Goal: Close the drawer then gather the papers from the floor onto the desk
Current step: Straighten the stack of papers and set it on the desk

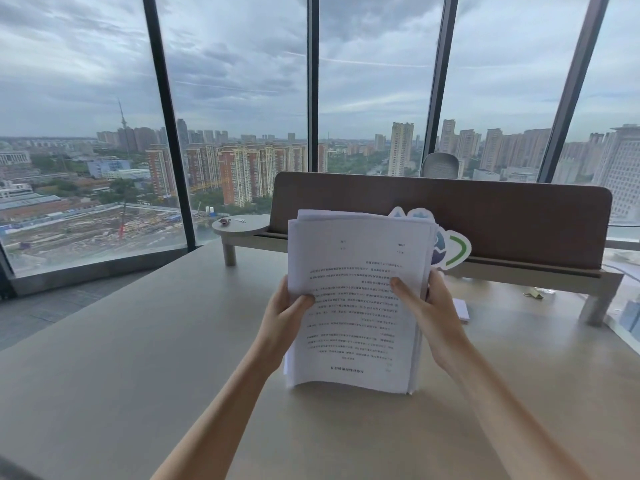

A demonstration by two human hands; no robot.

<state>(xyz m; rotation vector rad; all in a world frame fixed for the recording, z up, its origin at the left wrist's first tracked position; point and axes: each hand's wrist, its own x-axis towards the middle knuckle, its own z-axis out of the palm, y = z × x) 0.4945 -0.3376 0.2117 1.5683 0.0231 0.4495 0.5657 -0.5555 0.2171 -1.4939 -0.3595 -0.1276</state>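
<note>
A stack of papers (356, 299) stood upright on the desk (145, 341), its bottom edge on the surface, pinched at mid-height between the left hand (282, 318) and right hand (431, 311), thumbs across the printed front.

Desk (145, 341): broad pale top, mostly bare. Standing on it: a low shelf riser (485, 268) on short legs, with a round end plate (239, 226) carrying two small items too small to identify. A stack of papers (356, 306) rests its bottom edge on the top. Lying near the riser: a white notepad (462, 310), a yellowish clip (535, 294).
</note>
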